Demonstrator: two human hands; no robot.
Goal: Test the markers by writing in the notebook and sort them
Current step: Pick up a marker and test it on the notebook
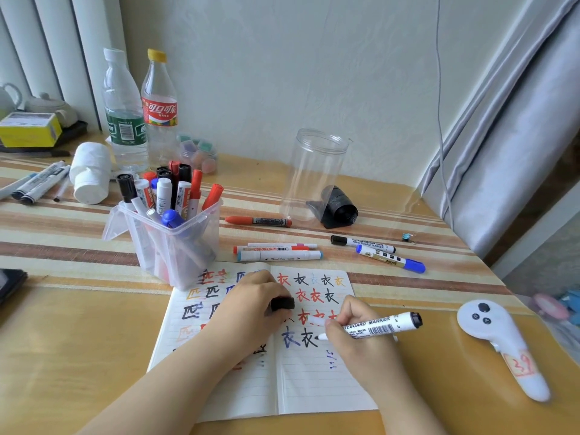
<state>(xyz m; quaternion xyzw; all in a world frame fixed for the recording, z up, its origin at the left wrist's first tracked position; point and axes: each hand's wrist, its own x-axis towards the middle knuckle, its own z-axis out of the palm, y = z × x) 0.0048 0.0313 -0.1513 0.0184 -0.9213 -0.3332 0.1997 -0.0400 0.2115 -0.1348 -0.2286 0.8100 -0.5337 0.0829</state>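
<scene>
Nearest the camera, an open lined paper notebook (314, 381) is laid flat on the glossy yellow surface (78, 340), its pages covered in red, black, blue and orange characters. The left page is partly hidden by the left hand (248, 309), where a small black marker cap (282, 303) is pinched in the fingers. A white whiteboard marker with black end (376, 328) is gripped by the right hand (354, 334), tip touching the right page just beside a black character.

Off to the right, a white handheld controller with black buttons (496, 337) is seen, with red scribble on its taped handle.

Just past the notebook's top edge, five loose markers are counted: a pair with red and light-blue caps (276, 252), a black-capped one (361, 243), a blue-capped one (392, 257), and a red one (257, 221) further back.

A clear plastic square bin (175, 246) is packed with upright markers, too crowded for a count. Behind it, an empty clear round jar (314, 174) is standing beside a black roll (339, 207).

Furthest back, two plastic bottles (141, 111) and a white paper roll (89, 174) are lined up near the wall.
</scene>
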